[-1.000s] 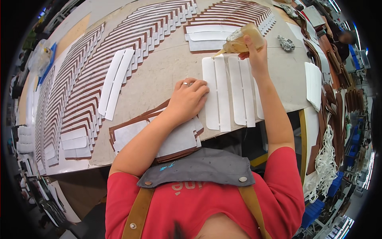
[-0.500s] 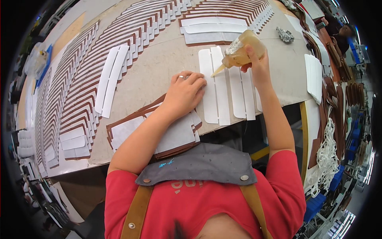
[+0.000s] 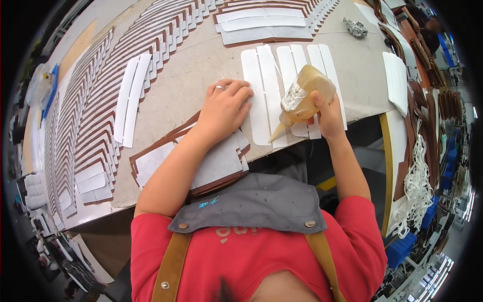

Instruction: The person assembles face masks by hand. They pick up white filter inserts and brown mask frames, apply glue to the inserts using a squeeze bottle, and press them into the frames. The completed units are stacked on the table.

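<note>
1. Bottle [image 3: 309,95] tips down, wrapped by the right hand [image 3: 328,113]; its nozzle [image 3: 279,131] points at the near end of a white panel [image 3: 259,111], beside the table edge [image 3: 255,152].
2. Left hand [image 3: 225,108] rests palm down, fingers loosely bent, at that panel's left edge.
3. Tabletop [image 3: 173,85] opens leftward, between this hand and a slotted white strip [image 3: 129,100].

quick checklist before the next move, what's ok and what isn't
1. Bottle held in the right hand: ok.
2. Nozzle angled down at the near end of the white strips beside the left hand: ok.
3. Nozzle touching those strips: cannot tell.
4. Crumpled foil apart from those strips: ok.
5. Brown-edged stack fully visible: not ok, the left forearm hides part.
</note>
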Available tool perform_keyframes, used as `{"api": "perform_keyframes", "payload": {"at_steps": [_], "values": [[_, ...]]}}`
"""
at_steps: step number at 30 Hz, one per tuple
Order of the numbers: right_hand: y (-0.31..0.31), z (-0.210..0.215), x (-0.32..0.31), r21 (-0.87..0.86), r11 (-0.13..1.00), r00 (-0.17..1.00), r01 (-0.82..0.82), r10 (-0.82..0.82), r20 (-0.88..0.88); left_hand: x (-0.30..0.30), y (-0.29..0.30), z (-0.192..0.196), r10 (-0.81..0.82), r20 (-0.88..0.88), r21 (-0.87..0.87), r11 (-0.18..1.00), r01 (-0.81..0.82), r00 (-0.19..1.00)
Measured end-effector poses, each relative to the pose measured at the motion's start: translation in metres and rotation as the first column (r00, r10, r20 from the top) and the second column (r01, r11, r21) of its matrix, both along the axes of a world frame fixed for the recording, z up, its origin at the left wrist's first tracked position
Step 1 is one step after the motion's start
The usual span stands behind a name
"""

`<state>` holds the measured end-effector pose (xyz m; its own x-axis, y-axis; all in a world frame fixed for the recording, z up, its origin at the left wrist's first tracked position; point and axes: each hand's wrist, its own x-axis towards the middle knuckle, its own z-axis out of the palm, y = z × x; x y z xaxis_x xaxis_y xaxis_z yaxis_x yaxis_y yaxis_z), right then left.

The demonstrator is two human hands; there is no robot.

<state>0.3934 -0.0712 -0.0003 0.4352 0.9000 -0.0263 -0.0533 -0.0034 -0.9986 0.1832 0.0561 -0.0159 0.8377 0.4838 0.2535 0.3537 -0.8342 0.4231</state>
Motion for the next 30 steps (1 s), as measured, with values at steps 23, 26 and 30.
{"api": "perform_keyframes", "payload": {"at_steps": [23, 26, 30], "values": [[0.137, 0.001, 0.061, 0.244, 0.964, 0.981, 0.107, -0.143, 0.134, -0.003, 0.001, -0.001, 0.006, 0.015, -0.029, 1.0, -0.006, 1.0], [0.125, 0.005, 0.058, 0.213, 0.975, 0.986, 0.054, -0.086, 0.143, -0.003, 0.001, 0.001, 0.005, 0.008, -0.032, 0.999, -0.005, 1.0], [0.1, 0.01, 0.048, 0.124, 0.992, 0.992, 0.018, -0.034, 0.125, -0.002, 0.001, 0.0, 0.002, 0.0, -0.03, 1.0, -0.002, 1.0]]}}
